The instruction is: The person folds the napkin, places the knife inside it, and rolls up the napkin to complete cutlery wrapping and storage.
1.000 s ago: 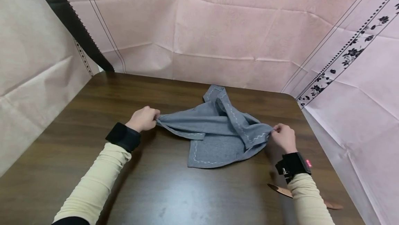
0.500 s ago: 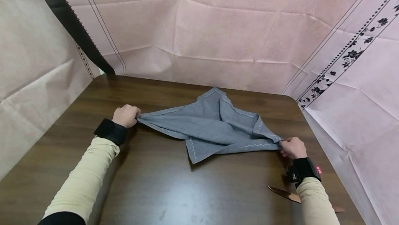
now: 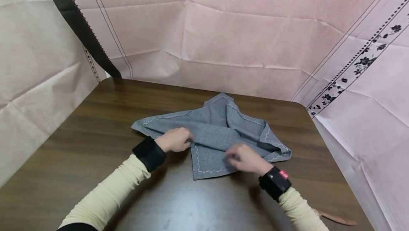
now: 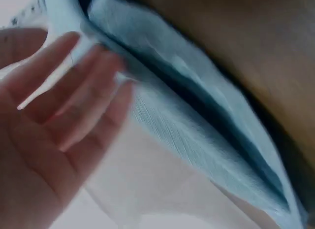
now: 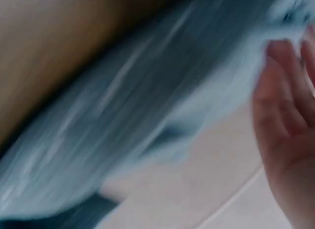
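One dark, saw-edged strip (image 3: 80, 28) slants down the pink hanging (image 3: 223, 39) at far left, toward the brown counter (image 3: 80, 145). Next comes the left tip of the grey-blue cloth (image 3: 211, 128), which lies loosely folded across the middle of the counter; half a second ago the left hand (image 3: 174, 139) held that tip, and now the tip lies free. The left hand has moved inward to the cloth's near edge, its grip apart, the thumb clear of the fingers. The cloth's near corner, narrower earlier, now spreads squarer between the hands. The right hand (image 3: 246, 158), blurred, has likewise left the cloth's right tip for the near part; its grip looks loosely apart, though I cannot tell whether it touches the fabric. Beyond its black wristband (image 3: 274, 184), the right sleeve (image 3: 300, 209) now hides the blade seen before, leaving a brown handle (image 3: 338, 219). At far right, a floral border (image 3: 364, 63) climbs the hanging.
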A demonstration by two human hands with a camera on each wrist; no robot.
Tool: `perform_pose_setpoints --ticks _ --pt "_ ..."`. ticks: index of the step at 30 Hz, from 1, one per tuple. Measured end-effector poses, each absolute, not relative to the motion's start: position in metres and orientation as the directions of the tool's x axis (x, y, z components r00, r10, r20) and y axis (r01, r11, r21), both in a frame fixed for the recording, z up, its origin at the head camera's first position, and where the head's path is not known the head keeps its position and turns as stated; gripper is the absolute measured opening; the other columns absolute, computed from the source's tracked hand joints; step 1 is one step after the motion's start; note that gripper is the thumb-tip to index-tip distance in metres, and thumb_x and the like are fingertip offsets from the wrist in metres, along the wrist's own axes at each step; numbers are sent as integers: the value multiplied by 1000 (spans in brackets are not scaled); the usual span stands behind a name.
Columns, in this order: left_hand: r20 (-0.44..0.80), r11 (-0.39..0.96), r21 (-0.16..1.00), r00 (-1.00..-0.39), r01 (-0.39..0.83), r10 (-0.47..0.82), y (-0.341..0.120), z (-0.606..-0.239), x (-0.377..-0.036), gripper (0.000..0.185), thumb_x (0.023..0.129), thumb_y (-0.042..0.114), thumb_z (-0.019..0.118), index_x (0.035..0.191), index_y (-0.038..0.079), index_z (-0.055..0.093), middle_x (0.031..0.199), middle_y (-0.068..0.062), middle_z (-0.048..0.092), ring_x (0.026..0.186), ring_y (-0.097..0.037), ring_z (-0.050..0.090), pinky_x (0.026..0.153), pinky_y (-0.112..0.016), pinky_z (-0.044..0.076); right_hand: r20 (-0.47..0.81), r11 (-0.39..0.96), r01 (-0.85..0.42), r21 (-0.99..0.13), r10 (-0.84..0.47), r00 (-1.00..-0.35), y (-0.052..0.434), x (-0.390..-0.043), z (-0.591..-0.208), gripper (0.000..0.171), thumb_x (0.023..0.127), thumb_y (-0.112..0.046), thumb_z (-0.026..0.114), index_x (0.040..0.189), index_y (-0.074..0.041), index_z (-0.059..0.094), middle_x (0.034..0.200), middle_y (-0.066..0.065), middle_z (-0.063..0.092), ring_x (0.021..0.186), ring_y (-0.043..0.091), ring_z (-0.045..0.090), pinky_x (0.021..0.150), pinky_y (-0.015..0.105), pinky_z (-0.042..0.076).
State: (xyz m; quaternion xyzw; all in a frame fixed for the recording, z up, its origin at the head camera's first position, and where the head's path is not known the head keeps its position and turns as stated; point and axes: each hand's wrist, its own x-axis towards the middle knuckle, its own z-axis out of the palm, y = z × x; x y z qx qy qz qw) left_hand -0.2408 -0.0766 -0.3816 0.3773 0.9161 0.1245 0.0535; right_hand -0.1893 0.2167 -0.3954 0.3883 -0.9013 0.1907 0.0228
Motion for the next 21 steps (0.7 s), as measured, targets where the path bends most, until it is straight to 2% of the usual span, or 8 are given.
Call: perform_pose_setpoints --ticks 2,6,10,14,17,21 --pt "-61 720 250 -732 647 679 -70 -382 -238 20 87 10 55 103 6 66 103 -11 61 98 -27 57 79 -40 47 72 605 -727 -325 -751 -656 199 -183 -399 27 84 -15 61 109 -4 64 110 9 61 102 22 55 87 36 44" --pt "-118 799 187 -794 571 596 -73 -387 -244 27 89 14 56 114 6 62 112 -14 58 103 -28 54 81 -43 46 -32 659 -706 -259 -736 -676 182 -171 -406 41 84 -30 63 119 -8 61 128 14 50 118 27 44 95 39 38" --pt "-172 836 161 -820 524 546 -87 -395 -252 39 92 22 53 126 4 52 126 -17 50 114 -32 48 87 -46 42 -58 673 -705 -224 -731 -680 177 -155 -410 43 81 -37 66 117 -12 64 130 12 48 119 27 43 94 39 39" --pt "-182 863 187 -847 469 499 -97 -401 -261 46 94 28 48 132 2 45 136 -17 41 123 -33 40 93 -52 35 -41 642 -738 -208 -759 -649 172 -140 -408 40 81 -39 66 114 -15 66 127 8 51 115 23 46 86 36 44" --pt "-167 870 211 -860 446 482 -102 -406 -269 47 96 28 44 133 0 44 137 -19 39 125 -34 37 97 -50 31 -4 564 -798 -213 -817 -577 166 -129 -406 33 81 -38 66 107 -19 70 118 4 54 106 18 48 81 28 45" --pt "-168 882 236 -877 407 450 -105 -412 -279 48 98 29 38 134 -3 41 138 -21 37 127 -36 33 101 -47 28 -13 403 -869 -285 -909 -417 152 -116 -402 23 82 -37 65 98 -23 73 109 -1 55 95 9 48 77 14 39"
